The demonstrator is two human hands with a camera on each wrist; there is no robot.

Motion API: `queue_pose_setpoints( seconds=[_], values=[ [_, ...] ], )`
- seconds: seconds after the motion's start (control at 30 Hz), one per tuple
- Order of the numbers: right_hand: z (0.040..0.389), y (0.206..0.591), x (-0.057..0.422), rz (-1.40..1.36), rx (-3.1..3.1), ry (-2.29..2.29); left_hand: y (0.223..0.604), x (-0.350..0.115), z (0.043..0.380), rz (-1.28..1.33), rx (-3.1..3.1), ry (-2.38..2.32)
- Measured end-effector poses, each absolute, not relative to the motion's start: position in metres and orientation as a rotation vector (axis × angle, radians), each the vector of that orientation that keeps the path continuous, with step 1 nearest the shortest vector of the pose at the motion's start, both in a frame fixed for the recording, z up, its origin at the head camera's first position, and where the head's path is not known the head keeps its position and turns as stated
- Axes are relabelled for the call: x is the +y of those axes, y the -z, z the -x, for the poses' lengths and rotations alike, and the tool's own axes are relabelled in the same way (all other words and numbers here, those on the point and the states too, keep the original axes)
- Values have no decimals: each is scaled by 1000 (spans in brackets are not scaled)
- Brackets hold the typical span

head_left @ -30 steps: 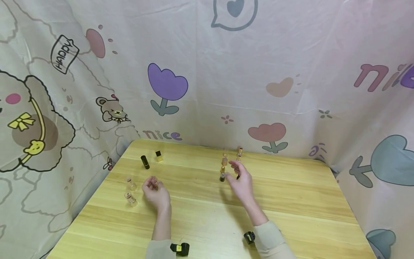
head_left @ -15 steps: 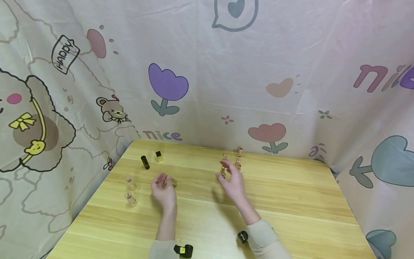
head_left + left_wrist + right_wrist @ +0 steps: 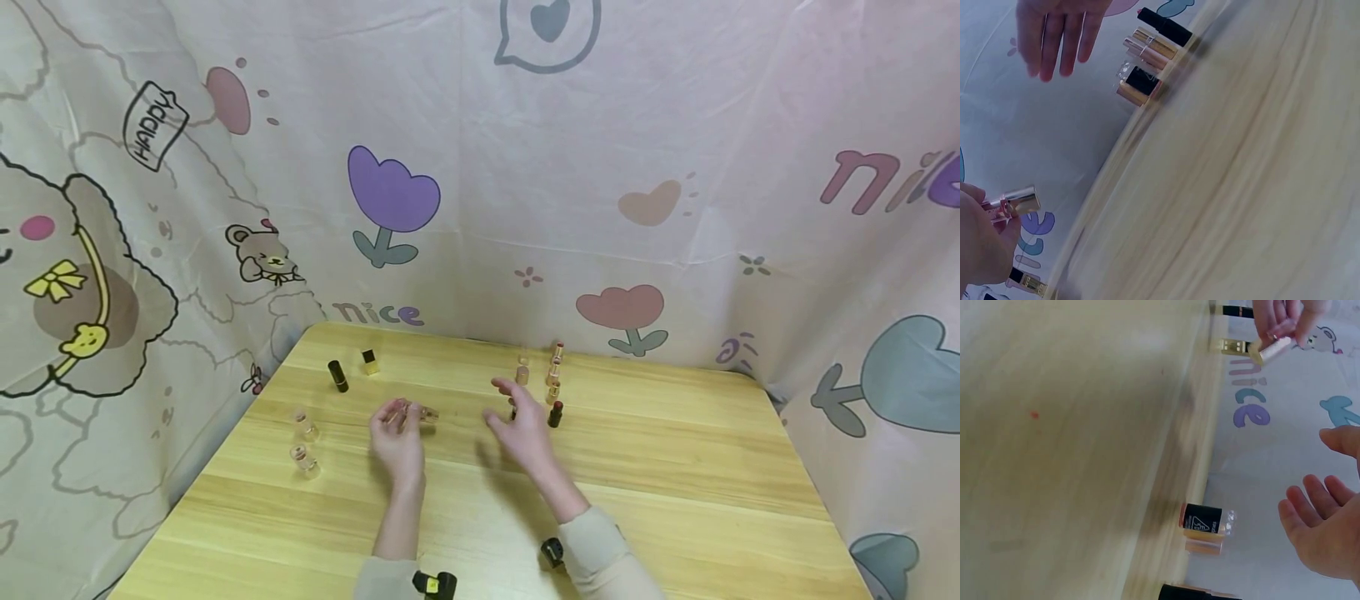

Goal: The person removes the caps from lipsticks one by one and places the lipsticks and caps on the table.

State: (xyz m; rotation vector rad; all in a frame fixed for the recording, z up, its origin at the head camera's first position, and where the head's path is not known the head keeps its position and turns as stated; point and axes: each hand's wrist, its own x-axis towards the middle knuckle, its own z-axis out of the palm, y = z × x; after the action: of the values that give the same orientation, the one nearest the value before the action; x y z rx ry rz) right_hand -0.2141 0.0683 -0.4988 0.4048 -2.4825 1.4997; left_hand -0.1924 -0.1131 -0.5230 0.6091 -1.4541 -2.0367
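Note:
My left hand [image 3: 399,446] pinches a lipstick tube [image 3: 427,414] above the table, its shiny gold end pointing right towards the other hand. In the left wrist view the tube [image 3: 1021,201] has a clear, pinkish part between the fingers. My right hand [image 3: 525,429] hovers apart from it, fingers extended and thumb spread, holding nothing; the right wrist view shows its bare palm [image 3: 1329,534]. Just right of this hand stands a black lipstick [image 3: 556,415] with a red tip. Behind the hand, a short dark item [image 3: 1202,519] with a clear top is partly hidden in the head view.
Several uncapped lipsticks [image 3: 554,372] line up at the back right, beside a pinkish tube [image 3: 522,375]. At the left stand a black tube [image 3: 338,377], a gold bottle with a black cap [image 3: 370,362] and two clear caps [image 3: 305,427]. A patterned curtain [image 3: 480,167] surrounds the wooden table [image 3: 675,450].
My left hand has moved right with the lipstick tube. My right hand has drifted left, away from the lipsticks, and the black red-tipped one now shows fully.

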Motion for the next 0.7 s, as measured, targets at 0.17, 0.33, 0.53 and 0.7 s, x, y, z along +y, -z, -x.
queue_pose_setpoints(
  seconds=[0.17,0.33,0.53,0.7],
  values=[
    [213,501,62,-448,-2536,-1457,524,-108,193,-583,-1453,2061],
    [210,502,56,-521,-2559,-1430,525,-104,193,-553,-1454,2092],
    [207,504,50,-596,-2588,-1415,526,-101,192,-518,-1438,2117],
    [207,508,45,-625,-2636,-1369,527,-99,192,-470,-1421,2144]
  ],
)
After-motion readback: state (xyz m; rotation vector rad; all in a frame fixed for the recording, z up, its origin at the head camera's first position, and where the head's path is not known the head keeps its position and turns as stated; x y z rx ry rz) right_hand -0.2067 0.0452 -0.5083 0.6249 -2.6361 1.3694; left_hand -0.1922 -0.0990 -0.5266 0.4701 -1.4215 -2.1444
